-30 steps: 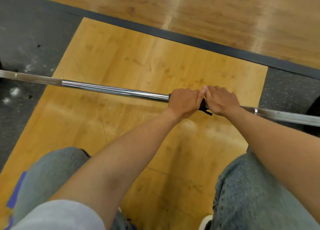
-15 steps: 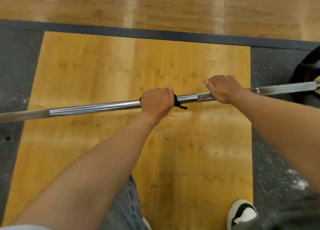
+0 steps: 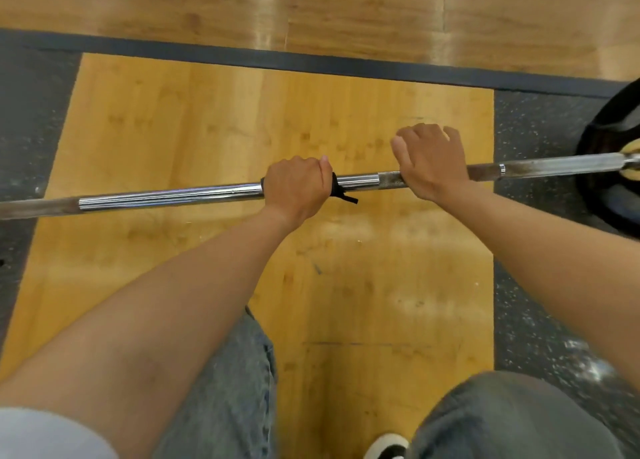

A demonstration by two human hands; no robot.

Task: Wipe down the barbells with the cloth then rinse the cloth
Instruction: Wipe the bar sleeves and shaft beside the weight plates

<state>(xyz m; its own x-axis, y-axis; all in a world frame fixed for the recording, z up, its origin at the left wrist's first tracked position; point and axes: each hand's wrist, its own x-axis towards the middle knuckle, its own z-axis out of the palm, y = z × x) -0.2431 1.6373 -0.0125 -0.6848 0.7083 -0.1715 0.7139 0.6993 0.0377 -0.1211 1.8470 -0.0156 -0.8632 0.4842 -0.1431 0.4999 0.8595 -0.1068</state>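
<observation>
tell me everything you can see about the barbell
The barbell is a long chrome steel bar lying nearly level across the wood platform, rising slightly to the right. Its middle stretch is bright and smooth; the outer stretches look duller and worn. A thin ring marks it near the right end, where a black weight plate sits. The left hand grips it with a black cloth wrapped around the shaft, a tail hanging down. The right hand holds the dull part, some fingers lifted.

You have one barbell [image 3: 166, 197], one black cloth [image 3: 341, 191], one plate [image 3: 611, 168], one shoe [image 3: 386, 446], and your two hands: left [image 3: 294, 190], right [image 3: 429, 162].
</observation>
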